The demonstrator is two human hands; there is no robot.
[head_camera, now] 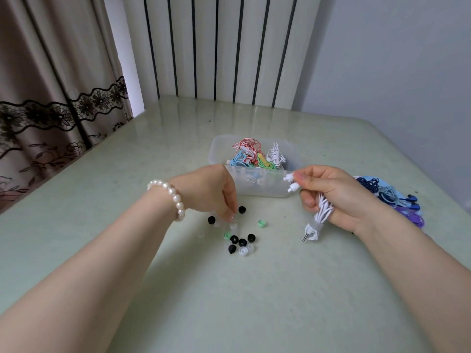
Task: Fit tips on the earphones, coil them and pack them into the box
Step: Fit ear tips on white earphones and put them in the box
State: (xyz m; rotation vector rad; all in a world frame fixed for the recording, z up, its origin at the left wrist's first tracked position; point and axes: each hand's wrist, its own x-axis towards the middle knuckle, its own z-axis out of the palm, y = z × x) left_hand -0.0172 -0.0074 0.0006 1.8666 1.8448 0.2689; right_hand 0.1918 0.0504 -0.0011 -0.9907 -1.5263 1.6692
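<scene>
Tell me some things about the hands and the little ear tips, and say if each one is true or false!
1. The right hand holds a bundled white earphone. True.
2. The clear box has nothing in it. False: coloured earphones lie inside.
3. The left hand reaches down among the loose ear tips on the table. True.
4. Every loose tip is black. False: some are green, white or clear.
5. A pearl bracelet is on the right wrist. False: it is on the left wrist.
</scene>
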